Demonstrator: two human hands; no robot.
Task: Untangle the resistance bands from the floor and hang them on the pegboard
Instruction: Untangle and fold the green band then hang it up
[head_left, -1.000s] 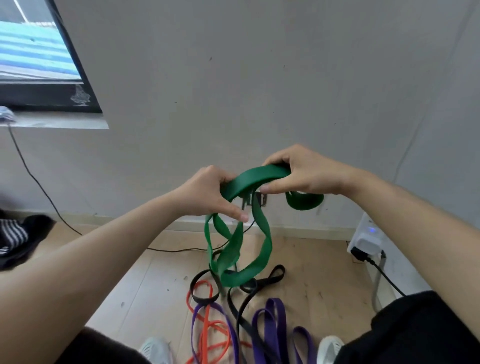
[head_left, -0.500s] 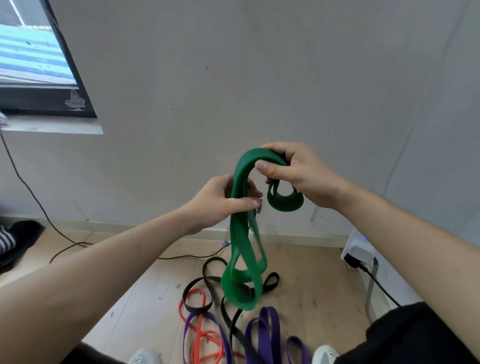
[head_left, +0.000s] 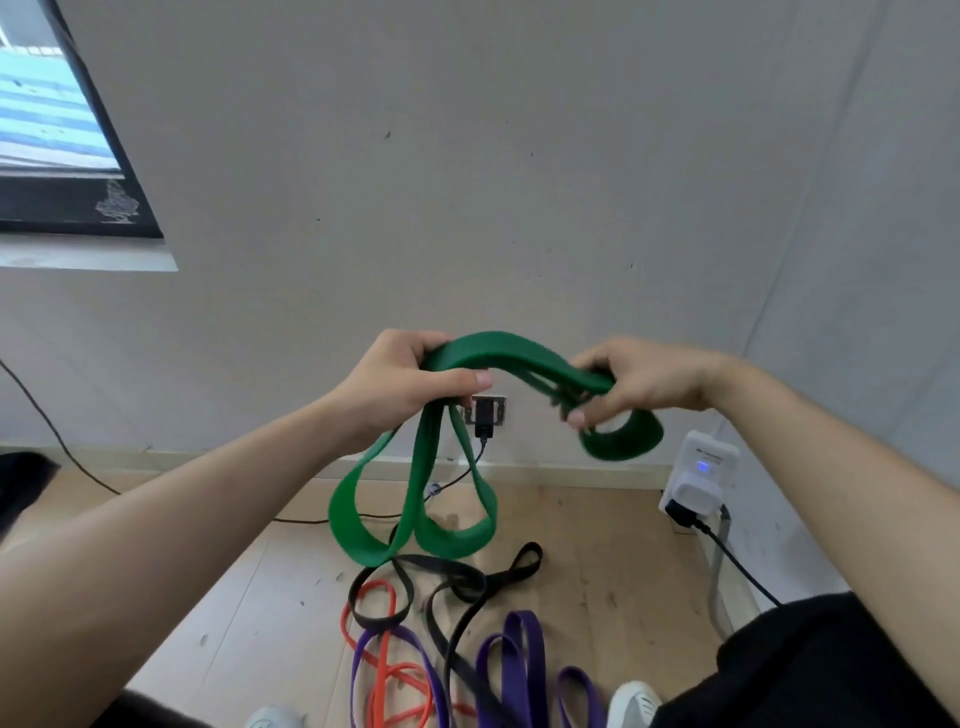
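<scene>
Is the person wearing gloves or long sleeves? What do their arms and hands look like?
No gloves, no long sleeves. The left forearm and right forearm are bare as far as the picture shows. The left hand and right hand wear no rings, watch or bracelet.

Held band (head_left: 511, 349) spans L hand (head_left: 400, 385) to R hand (head_left: 644, 385); loops hang below L hand. Tangled bands (head_left: 452, 569) on floor (head_left: 597, 571) below both hands. Wall socket (head_left: 488, 410) behind, between hands; charger (head_left: 701, 467) below R hand.
</scene>
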